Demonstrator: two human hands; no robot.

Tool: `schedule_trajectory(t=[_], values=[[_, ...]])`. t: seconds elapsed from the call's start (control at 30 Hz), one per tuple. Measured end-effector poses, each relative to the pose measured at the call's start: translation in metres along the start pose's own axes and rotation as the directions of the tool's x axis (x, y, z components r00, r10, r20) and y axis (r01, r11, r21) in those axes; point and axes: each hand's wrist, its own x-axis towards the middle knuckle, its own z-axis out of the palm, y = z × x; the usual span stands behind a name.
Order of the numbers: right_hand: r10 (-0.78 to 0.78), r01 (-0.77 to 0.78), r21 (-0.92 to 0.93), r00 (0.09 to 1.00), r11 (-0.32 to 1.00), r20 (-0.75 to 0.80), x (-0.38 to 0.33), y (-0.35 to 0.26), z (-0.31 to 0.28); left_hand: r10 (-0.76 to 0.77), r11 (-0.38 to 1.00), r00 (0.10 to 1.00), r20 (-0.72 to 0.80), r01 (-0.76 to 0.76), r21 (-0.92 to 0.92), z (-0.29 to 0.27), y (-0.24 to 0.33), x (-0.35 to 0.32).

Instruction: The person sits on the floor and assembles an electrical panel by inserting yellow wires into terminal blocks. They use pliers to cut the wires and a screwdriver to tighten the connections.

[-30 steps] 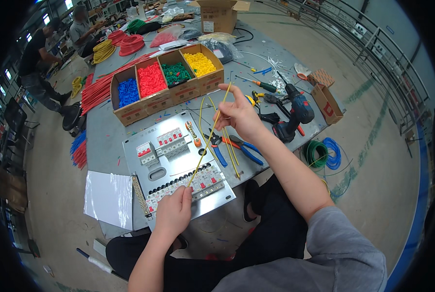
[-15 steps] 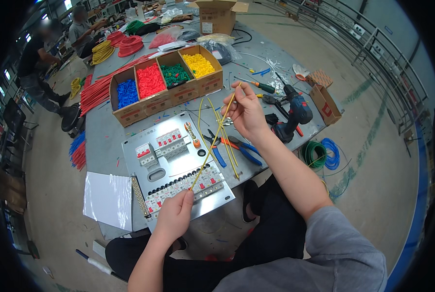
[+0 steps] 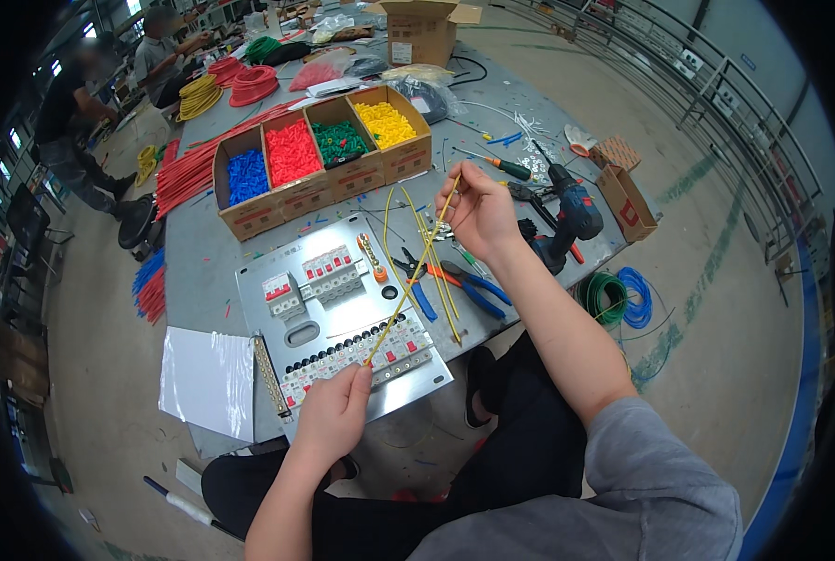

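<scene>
The left hand [image 3: 336, 411], nearest, is closed with thumb against fingers on the lower end of one yellow wire [image 3: 401, 301]; the wire slants up and away over the metal plate [image 3: 347, 313] to the right hand [image 3: 481, 215], whose fingertips pinch its upper end. So the wire lies between the two hands, held by both. Under it the plate carries a near row of switches [image 3: 401, 348], partly covered by the left hand, so their number cannot be told, and two smaller groups of switches farther up. One white sheet [image 3: 207, 383] lies to the left of the plate. To its right are pliers [image 3: 478, 297] with blue and orange handles, overlapping too much to count, and a few loose yellow wires. One drill [image 3: 576, 215] stands right of the right hand, with one green coil [image 3: 603, 297] and one blue coil [image 3: 637, 294] below, beyond the table edge. Farther off, one cardboard tray [image 3: 357, 179] has four compartments of small caps: blue, red, green, yellow. Beyond are one carton [image 3: 416, 42] and two people [image 3: 81, 140].
</scene>
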Motion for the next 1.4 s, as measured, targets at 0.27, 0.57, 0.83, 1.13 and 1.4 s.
schedule_trajectory(t=[0.27,0.57,0.83,1.13,1.4], values=[[0.071,-0.044,-0.366,0.996,0.929,0.06,-0.019,0.025,0.033,-0.016,1.0,0.999,-0.05,0.016,0.01,0.0,-0.006,0.002],[-0.005,0.056,-0.405,0.992,0.913,0.126,-0.025,0.022,0.041,-0.053,0.997,0.995,-0.085,0.049,-0.056,0.001,-0.011,0.01],[0.014,0.05,-0.382,0.986,0.923,0.165,-0.027,0.029,0.039,-0.096,0.981,0.994,-0.055,0.085,-0.174,0.007,-0.021,0.013],[0.274,-0.188,-0.405,0.948,0.895,0.165,-0.061,0.07,0.064,-0.117,0.981,0.989,-0.089,0.102,-0.165,0.009,-0.021,0.017],[0.21,-0.159,-0.287,0.965,0.944,0.157,-0.06,0.078,0.065,-0.188,0.9,0.982,0.005,0.174,-0.4,0.004,-0.029,0.018]])
